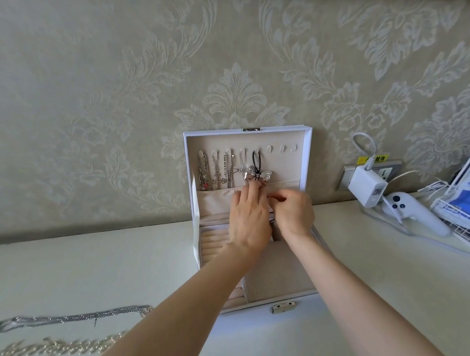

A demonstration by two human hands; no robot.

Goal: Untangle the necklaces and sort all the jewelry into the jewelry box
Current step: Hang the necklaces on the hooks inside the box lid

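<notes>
The jewelry box [274, 286] stands open on the surface [362, 278], its lid upright against the wall. Inside the lid hang several necklaces [217, 170] and a black cord [255, 158] with a butterfly pendant [257, 176]. The left hand [248, 217], grip spread, touches the pendant with straight fingertips. Beside it the right hand [294, 210] curls, its grip pinching the cord's lower end. Left of the box, nearer the person, lie a silver chain [68, 317] and a pearly chain [65, 347].

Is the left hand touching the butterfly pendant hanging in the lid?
Touching. Head view: fingertips of the left hand meet the butterfly pendant from below.
</notes>
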